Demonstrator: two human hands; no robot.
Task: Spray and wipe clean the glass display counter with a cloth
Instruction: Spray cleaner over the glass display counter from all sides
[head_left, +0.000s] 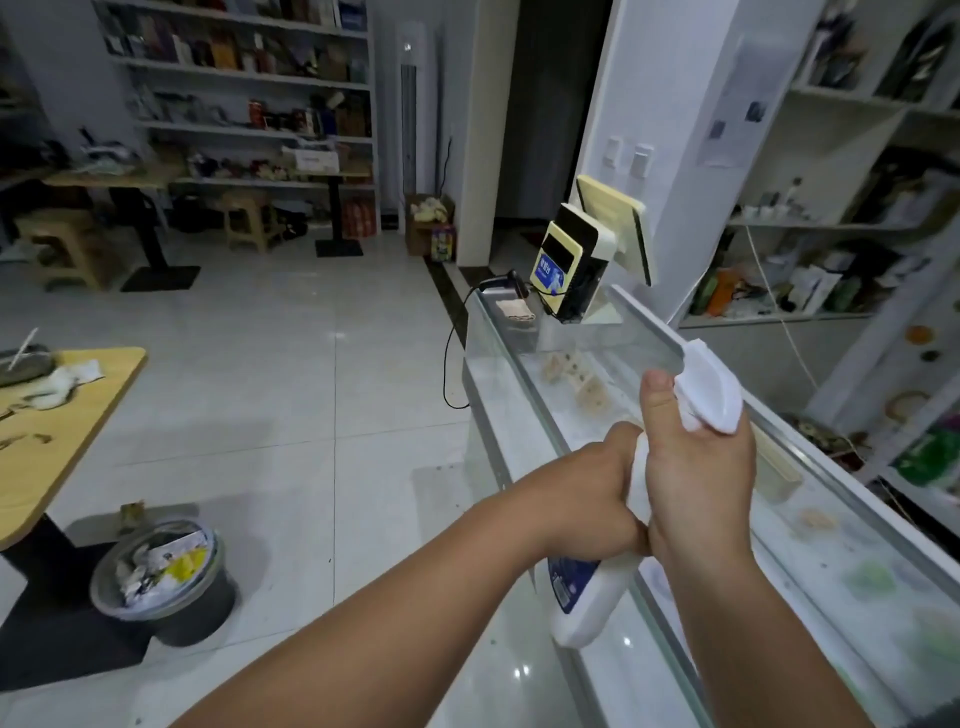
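The spray bottle (587, 603) is dead centre in front of you, held in the air above the near edge of the counter (810, 566). Its white body slants down toward 7 o'clock and its head points up toward 1 o'clock. Your left hand (592, 488) is clenched around the bottle's neck. Your right hand (696, 467) wraps the head, thumb up along its back (whether a finger rests on the trigger is hidden behind the hand).

The nozzle seems to aim away along the counter rather than down at it. Tip the head toward the glass before you squeeze, or the mist will likely drift past. Let the left hand steady the weight and the right do the squeezing, in short pulls, working from the near glass outward.

The cloth (515, 310) lies at the counter's far end, at 11 o'clock, just beside the payment terminal (571, 270) and a cabled scanner (498, 283). Aim away from those two, and fetch the cloth before the liquid runs.
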